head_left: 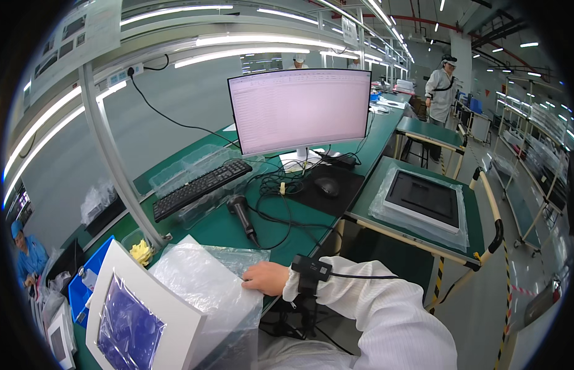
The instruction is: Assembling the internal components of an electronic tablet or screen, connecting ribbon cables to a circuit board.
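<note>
My right hand (266, 279) reaches in over the near edge of the bench, its fingers curled down onto the edge of a clear plastic bag (197, 265). The bag lies on the green bench top. At the lower left a white panel (176, 297) stands tilted, with a window covered by shiny blue-purple film (130, 330). It overlaps part of the bag. My left hand does not show.
A monitor (299, 111) stands behind a black keyboard (200, 188), a barcode scanner (242, 219), tangled cables and a mouse (327, 186). To the right, a cart (478, 228) bears a black-screened panel (422, 200) on plastic wrap. A blue bin (77, 296) stands left. A person (441, 92) stands in the aisle.
</note>
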Available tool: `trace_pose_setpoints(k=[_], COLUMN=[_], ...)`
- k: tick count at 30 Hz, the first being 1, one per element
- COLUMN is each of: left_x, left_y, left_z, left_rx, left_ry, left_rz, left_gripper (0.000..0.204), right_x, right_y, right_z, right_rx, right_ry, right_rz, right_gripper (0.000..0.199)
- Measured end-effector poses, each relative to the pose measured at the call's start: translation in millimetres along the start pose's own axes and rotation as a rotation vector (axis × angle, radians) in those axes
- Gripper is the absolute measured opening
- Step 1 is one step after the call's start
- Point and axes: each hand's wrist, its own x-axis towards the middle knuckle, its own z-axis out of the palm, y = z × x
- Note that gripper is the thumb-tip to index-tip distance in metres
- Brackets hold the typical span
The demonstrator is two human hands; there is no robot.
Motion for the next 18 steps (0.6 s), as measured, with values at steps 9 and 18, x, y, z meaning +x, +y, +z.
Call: trace_pose_setpoints(k=[9,18], left_x=[21.9,15.3], left_y=[-38.8,9.2], left_z=[0.2,36.9], left_rx=[0.009,-0.091], left_ry=[-0.141,-0.15], left_rz=[0.122,-0.036], left_gripper=[0.052,0.058], right_x=[4.7,2.7], right_y=[-2.4,-5.7], right_z=[3.6,2.5], right_rx=[-0.022,0.093], right_ry=[-0.045,0.109], right_rz=[0.043,0.061], right_gripper=[0.035,0.031])
